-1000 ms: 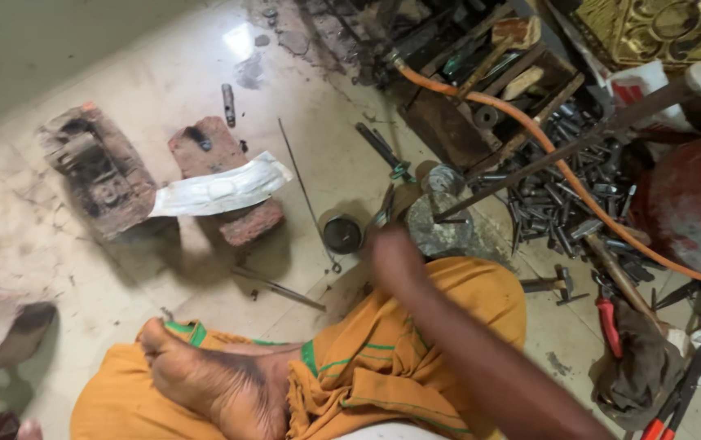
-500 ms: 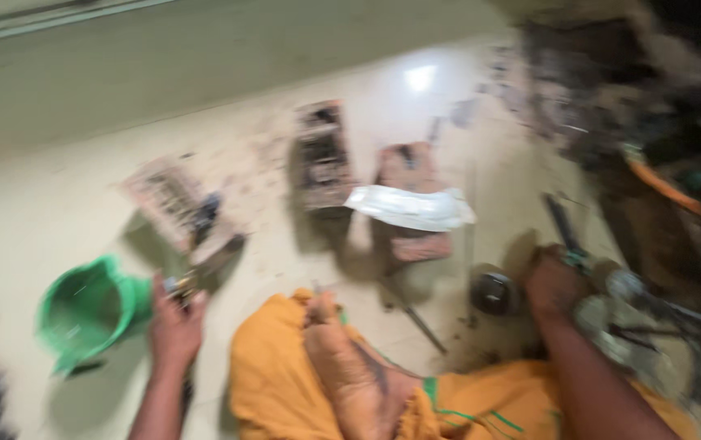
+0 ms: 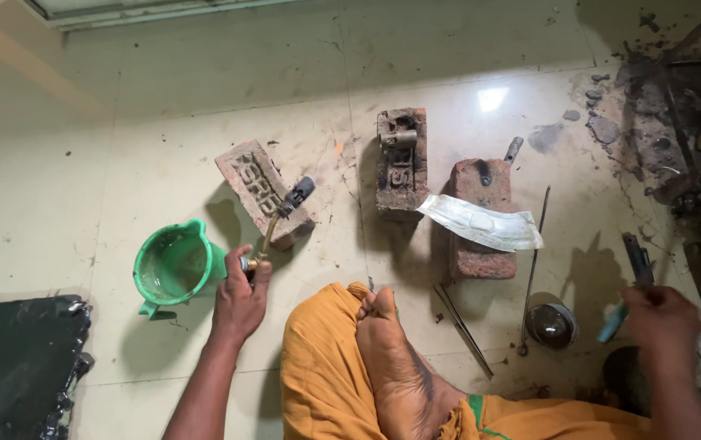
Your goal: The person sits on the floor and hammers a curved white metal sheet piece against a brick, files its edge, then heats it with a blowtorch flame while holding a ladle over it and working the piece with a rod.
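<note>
My left hand point(image 3: 239, 298) grips a small torch point(image 3: 275, 223), a thin brass tube with a black tip, its end resting on the leftmost brick point(image 3: 261, 191). My right hand point(image 3: 662, 318) at the right edge is closed around a tool with a blue handle point(image 3: 615, 321) and dark jaws point(image 3: 637, 259). Two more bricks lie ahead: the middle brick point(image 3: 402, 160) carries a small metal piece point(image 3: 399, 138), and the right brick point(image 3: 481, 218) has a white packet point(image 3: 481, 223) draped over it. I sit cross-legged in orange cloth, my bare foot point(image 3: 395, 365) between the hands.
A green plastic jug point(image 3: 173, 266) with water stands left of my left hand. Thin metal rods point(image 3: 534, 269) and tweezers point(image 3: 463, 327) lie on the tiled floor. A small round metal bowl point(image 3: 552, 324) sits near my right hand. A black mat point(image 3: 16, 363) lies at lower left, clutter at right.
The view has swung left and steadied. My left hand came into view and now holds the torch against the leftmost brick. My right hand has lifted the blue-handled tool.
</note>
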